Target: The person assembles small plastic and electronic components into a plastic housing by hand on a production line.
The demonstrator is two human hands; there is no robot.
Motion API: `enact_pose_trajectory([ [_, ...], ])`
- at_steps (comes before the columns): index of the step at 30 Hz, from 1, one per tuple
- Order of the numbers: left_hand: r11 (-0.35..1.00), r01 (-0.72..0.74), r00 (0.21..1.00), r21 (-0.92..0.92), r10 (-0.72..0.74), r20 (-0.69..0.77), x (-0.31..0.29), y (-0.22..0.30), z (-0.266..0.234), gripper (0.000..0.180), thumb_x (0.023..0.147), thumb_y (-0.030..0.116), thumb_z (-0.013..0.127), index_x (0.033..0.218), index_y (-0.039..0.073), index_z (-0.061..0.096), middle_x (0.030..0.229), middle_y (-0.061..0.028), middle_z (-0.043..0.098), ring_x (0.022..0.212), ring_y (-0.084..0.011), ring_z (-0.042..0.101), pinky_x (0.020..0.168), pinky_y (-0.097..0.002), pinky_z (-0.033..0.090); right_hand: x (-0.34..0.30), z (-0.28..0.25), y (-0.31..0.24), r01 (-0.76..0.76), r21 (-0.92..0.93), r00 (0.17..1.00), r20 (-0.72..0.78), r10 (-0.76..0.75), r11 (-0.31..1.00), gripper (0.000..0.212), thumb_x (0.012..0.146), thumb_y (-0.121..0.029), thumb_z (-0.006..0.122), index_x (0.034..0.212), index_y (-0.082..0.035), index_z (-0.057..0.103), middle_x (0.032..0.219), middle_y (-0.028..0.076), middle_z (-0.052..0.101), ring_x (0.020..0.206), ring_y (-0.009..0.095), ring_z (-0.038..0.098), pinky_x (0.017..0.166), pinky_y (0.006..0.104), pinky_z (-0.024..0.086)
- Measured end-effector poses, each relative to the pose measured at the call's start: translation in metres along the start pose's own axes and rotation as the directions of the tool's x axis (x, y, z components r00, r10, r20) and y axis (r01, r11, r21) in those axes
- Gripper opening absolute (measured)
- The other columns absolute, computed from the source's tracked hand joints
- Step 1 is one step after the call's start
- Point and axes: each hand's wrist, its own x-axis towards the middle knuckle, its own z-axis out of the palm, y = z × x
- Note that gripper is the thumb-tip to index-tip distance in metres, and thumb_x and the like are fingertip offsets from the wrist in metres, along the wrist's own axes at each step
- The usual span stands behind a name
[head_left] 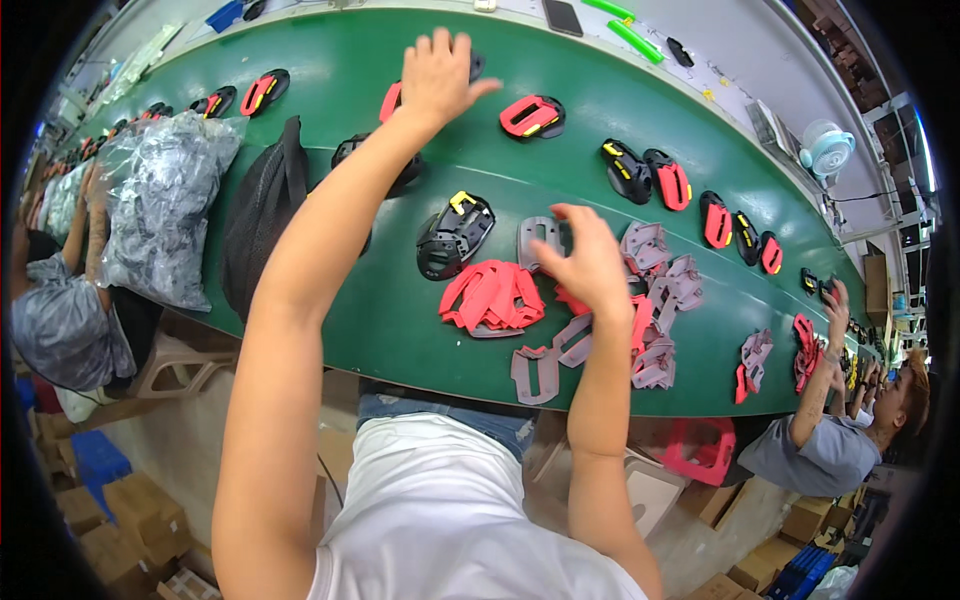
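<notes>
My left hand (437,80) reaches to the far side of the table, fingers spread and thumb out. It lies over a red-and-black assembled part (390,101), hiding most of it. Nearer, my right hand (592,258) is open, thumb and fingers apart, beside a grey plastic frame (526,243) that it overlaps in view; whether they touch I cannot tell. Between my arms sits a black plastic base (455,240) with a yellow clip. Just below it is a pile of red plastic covers (492,297). More grey frames (655,290) are heaped right of my right hand.
A green table (400,345) carries a row of red-and-black parts (532,117) along its far side. On the left stand a black mesh bag (265,215) and a filled clear plastic bag (165,210). Co-workers sit at both sides, one in a grey shirt (825,445) at right.
</notes>
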Motion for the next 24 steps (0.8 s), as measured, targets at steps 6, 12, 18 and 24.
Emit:
enact_pose_trajectory([
  [6, 0.971, -0.067, 0.975, -0.228, 0.112, 0.192, -0.037, 0.049, 0.004, 0.04, 0.082, 0.039, 0.062, 0.096, 0.002, 0.059, 0.102, -0.0143, 0.056, 0.098, -0.0285, 0.052, 0.082, -0.0438, 0.04, -0.003, 0.02, 0.01, 0.02, -0.034, 0.998, -0.058, -0.022, 0.999, 0.056, 0.068, -0.014, 0.071, 0.118, -0.005, 0.048, 0.102, 0.016, 0.057, 0.085, 0.032, 0.058, 0.077, 0.0416, 0.047],
  [12, 0.456, 0.476, 0.826, -0.752, 0.062, 0.56, -0.098, 0.087, -0.098, 0.023, 0.087, 0.019, 0.06, 0.096, -0.002, 0.06, 0.085, -0.0094, 0.064, 0.079, -0.0107, 0.06, 0.064, -0.0246, 0.049, 0.004, 0.009, -0.02, 0.009, 0.324, 0.926, -0.36, 0.115, 0.946, 0.031, 0.072, -0.004, 0.066, 0.101, -0.003, 0.054, 0.083, 0.011, 0.057, 0.058, 0.023, 0.055, 0.055, 0.0352, 0.044],
  [18, -0.039, 0.593, 0.805, -0.804, 0.001, 0.593, -0.118, 0.106, -0.085, 0.03, 0.096, 0.026, 0.047, 0.107, -0.002, 0.051, 0.093, -0.0091, 0.061, 0.085, -0.0131, 0.059, 0.075, -0.0277, 0.048, -0.001, 0.016, -0.035, 0.308, 0.308, 0.881, -0.45, -0.147, 0.9, 0.024, 0.074, -0.001, 0.061, 0.097, 0.0, 0.057, 0.095, 0.014, 0.057, 0.071, 0.026, 0.06, 0.061, 0.0317, 0.048],
  [24, -0.101, 0.598, 0.791, -0.795, -0.087, 0.606, -0.125, 0.084, -0.088, 0.022, 0.098, 0.018, 0.041, 0.097, -0.001, 0.051, 0.07, -0.0036, 0.058, 0.064, -0.008, 0.052, 0.059, -0.0246, 0.043, -0.001, 0.008, -0.032, 0.149, 0.636, 0.899, -0.406, 0.165, 0.758, 0.015, 0.083, -0.006, 0.06, 0.096, 0.002, 0.057, 0.088, 0.009, 0.059, 0.063, 0.01, 0.056, 0.057, 0.024, 0.047],
])
